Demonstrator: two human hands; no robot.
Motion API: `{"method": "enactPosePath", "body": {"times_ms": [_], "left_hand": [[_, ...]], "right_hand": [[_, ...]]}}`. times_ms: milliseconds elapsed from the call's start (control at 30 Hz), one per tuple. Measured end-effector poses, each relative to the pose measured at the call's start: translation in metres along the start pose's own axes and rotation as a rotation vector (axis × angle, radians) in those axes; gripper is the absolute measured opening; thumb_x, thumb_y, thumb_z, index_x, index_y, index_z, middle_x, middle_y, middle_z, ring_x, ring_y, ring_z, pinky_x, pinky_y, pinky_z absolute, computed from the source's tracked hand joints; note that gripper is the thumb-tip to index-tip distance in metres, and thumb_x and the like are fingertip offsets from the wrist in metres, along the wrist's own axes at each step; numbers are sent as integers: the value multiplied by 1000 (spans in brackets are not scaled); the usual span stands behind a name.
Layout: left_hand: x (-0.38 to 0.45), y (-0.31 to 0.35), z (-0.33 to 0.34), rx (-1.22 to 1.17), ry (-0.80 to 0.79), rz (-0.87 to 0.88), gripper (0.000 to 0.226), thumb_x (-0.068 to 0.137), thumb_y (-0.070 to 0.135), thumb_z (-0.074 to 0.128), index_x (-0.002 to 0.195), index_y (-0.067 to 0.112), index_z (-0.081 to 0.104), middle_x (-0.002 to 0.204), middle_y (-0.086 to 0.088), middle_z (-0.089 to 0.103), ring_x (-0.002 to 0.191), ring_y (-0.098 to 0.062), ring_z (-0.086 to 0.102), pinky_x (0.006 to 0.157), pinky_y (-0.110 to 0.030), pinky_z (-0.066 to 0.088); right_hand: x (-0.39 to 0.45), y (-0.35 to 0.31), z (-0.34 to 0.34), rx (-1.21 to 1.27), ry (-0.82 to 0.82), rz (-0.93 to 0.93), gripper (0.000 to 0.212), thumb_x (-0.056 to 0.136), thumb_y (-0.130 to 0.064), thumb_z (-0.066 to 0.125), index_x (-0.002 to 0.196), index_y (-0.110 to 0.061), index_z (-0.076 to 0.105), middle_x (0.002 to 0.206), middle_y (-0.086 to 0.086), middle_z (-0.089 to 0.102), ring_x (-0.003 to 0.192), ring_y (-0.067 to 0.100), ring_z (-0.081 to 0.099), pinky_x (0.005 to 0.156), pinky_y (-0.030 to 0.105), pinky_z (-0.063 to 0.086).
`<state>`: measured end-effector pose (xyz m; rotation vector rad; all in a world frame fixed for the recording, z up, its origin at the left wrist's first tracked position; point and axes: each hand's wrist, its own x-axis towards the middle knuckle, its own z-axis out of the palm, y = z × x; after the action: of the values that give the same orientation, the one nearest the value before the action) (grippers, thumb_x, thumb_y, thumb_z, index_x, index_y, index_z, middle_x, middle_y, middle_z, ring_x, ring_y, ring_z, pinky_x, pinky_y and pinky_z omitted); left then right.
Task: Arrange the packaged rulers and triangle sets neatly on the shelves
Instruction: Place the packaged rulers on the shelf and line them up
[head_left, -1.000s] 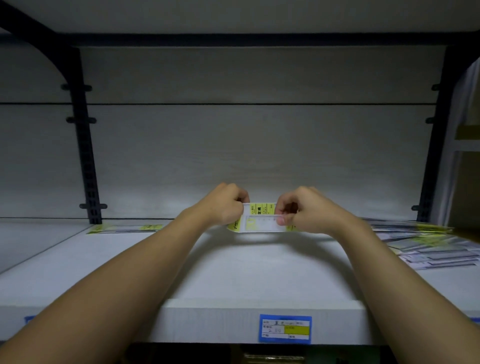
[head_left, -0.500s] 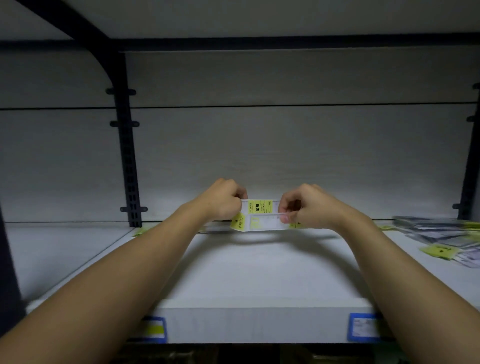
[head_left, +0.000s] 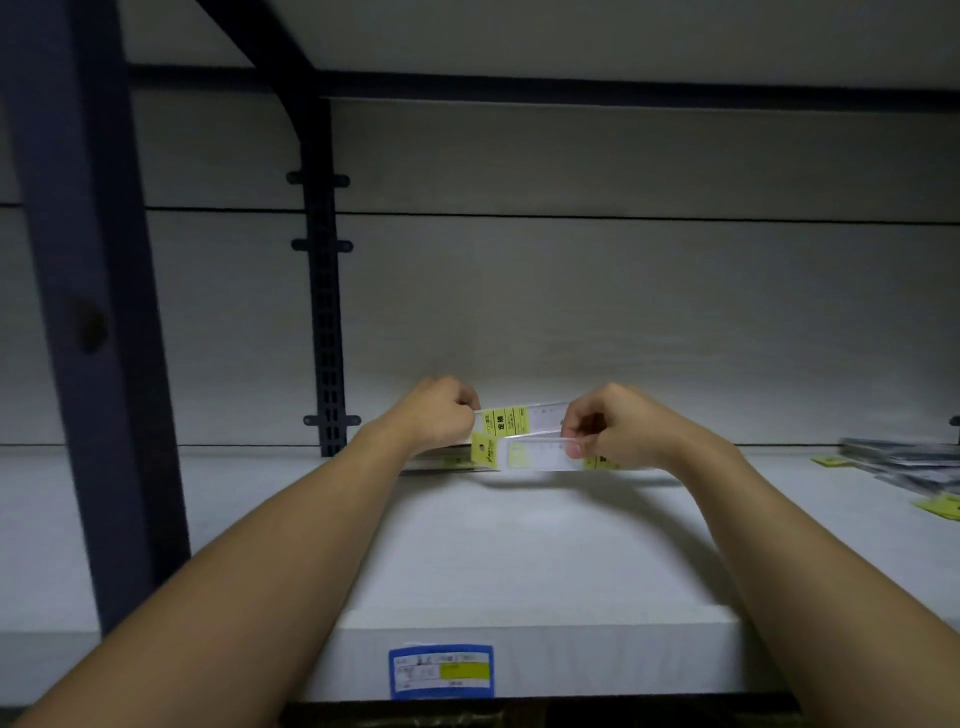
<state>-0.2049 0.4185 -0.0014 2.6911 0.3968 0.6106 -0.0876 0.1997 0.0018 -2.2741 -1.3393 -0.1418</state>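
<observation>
At 6 o'clock, nearest of all, a blue price tag (head_left: 440, 671) is being shown on the front edge of the white shelf (head_left: 519, 561). Farther in, just above the middle, 2 packaged rulers are being held just over the shelf. The upper ruler pack (head_left: 511, 418) is being pinched at its left end by the left hand (head_left: 441, 415), with the fingers curled round it. The lower ruler pack (head_left: 524, 456) is being pinched toward its right end by the right hand (head_left: 618, 431), with thumb and fingers closed on it.

Both packs are lying long ways from 9 o'clock to 3 o'clock, nearly flat and close together. The lower pack is sitting a bit nearer and lower than the upper one. Each hand is at an opposite end, so the packs are likely being lined up before being laid down.

At 3 o'clock, well apart, a loose pile of packs (head_left: 904, 470) is being left on the shelf. Far back at 10 o'clock, a dark slotted post (head_left: 324, 332) is standing against the pale back wall.
</observation>
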Motion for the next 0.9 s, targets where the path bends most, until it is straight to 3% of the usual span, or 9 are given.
{"method": "enactPosePath", "body": {"times_ms": [167,300,400,533,633,733,900], "left_hand": [[-5,-27,-6,-11,19,-105,25,81,6,47,81,17,70,74,6,62,75,-16,57,55,-20,38],[-7,-47,1,87,4,-103,26,83,7,53,89,20,75,85,4,68,83,-15,62,65,-15,42],[-9,-58,5,100,7,-75,19,84,9,61,92,22,73,88,6,67,81,-11,59,58,-6,35],[-7,-61,8,132,0,-41,14,84,13,69,95,18,76,95,4,71,86,-11,62,74,-17,46],[-8,-62,9,122,70,-56,21,83,6,64,96,18,75,96,4,67,92,-17,64,84,-27,53],[-13,-64,4,126,177,-107,38,80,1,52,103,24,72,101,3,64,93,-20,62,85,-35,55],[-20,-63,-1,120,277,-149,43,80,0,50,108,24,71,112,1,66,104,-23,63,89,-36,54]], "right_hand": [[5,-4,1,-11,-13,-16,16,81,-17,80,73,-26,70,69,-10,65,63,5,55,64,21,46],[7,-1,-4,13,-7,-10,16,82,-15,78,74,-27,70,70,-9,64,63,5,54,62,18,44],[11,0,-4,31,15,-8,12,83,-16,78,78,-26,72,76,-3,69,66,7,55,63,20,45],[20,-3,1,48,37,-20,12,82,-16,79,80,-25,72,86,5,73,72,10,58,69,26,48],[31,-11,11,66,15,-6,16,81,-15,79,75,-27,70,76,-1,68,69,10,56,67,24,47],[45,-24,25,70,-35,-3,16,81,-14,79,75,-26,70,69,-7,63,65,7,55,65,22,45],[70,-51,57,34,-122,13,11,81,-16,80,82,-24,73,71,-9,64,67,7,56,65,18,43]]}}
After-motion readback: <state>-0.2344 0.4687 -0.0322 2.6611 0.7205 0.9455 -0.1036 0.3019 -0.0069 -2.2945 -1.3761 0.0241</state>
